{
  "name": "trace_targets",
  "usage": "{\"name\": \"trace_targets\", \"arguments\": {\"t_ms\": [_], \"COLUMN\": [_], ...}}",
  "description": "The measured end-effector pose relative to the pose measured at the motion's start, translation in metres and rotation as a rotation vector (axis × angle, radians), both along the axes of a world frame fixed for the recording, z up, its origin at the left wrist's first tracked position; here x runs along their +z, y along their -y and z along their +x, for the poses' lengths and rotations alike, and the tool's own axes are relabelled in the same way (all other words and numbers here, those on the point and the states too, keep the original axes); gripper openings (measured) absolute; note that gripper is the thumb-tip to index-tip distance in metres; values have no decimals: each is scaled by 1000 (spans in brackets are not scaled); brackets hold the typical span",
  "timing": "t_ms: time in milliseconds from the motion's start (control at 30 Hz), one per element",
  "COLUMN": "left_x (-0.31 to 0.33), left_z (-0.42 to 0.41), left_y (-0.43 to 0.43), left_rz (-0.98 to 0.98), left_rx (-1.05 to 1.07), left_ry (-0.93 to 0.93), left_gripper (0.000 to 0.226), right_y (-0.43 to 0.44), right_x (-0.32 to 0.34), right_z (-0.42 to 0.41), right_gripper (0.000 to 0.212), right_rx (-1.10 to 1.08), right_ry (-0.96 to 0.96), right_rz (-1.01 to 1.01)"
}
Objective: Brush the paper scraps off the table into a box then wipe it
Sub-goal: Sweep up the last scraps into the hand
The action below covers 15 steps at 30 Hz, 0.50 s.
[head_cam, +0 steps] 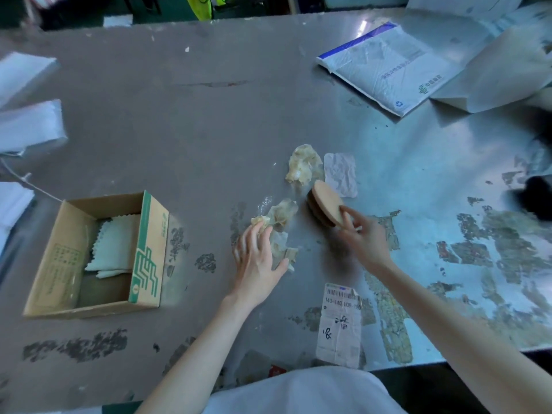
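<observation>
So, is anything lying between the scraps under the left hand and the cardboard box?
Nothing loose shows on the table between the crumpled scraps at the left hand and the box, only worn patches. The box stands upright, so its green-printed wall faces the scraps.

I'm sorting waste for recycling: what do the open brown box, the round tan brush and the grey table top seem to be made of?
Open brown box: cardboard, matt, with green print. Round tan brush: back looks like smooth bare wood; dark bristles, material unclear. Grey table top: probably sheet metal, judging by its dull sheen; patches look worn.
</observation>
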<state>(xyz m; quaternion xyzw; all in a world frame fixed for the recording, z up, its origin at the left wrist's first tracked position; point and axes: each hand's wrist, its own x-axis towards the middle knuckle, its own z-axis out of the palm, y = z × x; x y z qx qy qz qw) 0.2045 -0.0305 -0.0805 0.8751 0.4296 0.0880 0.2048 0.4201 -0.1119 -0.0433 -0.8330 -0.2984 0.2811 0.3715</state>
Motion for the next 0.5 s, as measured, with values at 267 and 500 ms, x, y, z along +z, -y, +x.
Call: {"name": "trace_targets", "arguments": {"t_ms": [267,500], "left_x": [-1,-2], "left_z": [-10,-13], "left_y": [8,8], "left_rz": [-39,-32], "left_rx": [71,65], "left_ry": [50,11], "left_gripper": [75,70], "right_y": [27,-15], "right_x": [1,20], "right_z": [-35,5], "right_gripper": [55,57], "right_rx": [198,-29], "right_ry": [-147,-103], "right_rz": [16,155]}}
